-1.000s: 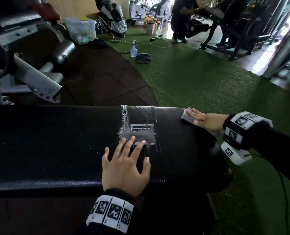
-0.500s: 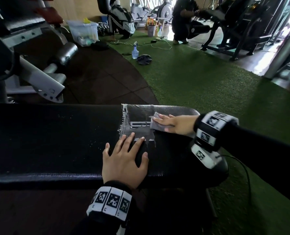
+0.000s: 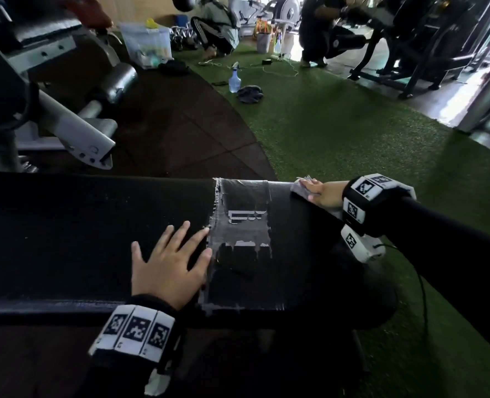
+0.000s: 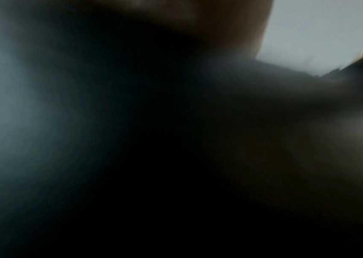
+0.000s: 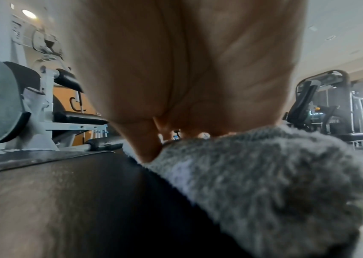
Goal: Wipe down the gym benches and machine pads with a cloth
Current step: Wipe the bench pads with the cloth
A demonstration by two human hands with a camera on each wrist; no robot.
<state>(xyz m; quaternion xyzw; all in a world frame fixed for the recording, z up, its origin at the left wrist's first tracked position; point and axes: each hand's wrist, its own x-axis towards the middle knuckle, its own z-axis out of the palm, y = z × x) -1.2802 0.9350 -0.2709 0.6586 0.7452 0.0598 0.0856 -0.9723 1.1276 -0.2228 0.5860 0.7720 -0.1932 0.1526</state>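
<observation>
Wiping pass swinging back to the far end of the gym bench (image 3: 66, 239)

Right of the taped patch (image 3: 242, 225), the right hand (image 3: 322, 193) is pressing the cloth (image 3: 299, 188) flat-fingered at the tabletop's far edge, having retreated from mid-patch; left hand (image 3: 166, 267) is staying splayed, empty, bracing left of it.

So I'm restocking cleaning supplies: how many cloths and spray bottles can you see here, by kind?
Cloths: 2, the grey cloth under the right hand on the bench, and a dark cloth on the turf.
Spray bottles: 1, the spray bottle beside it.
Total: 3
</observation>
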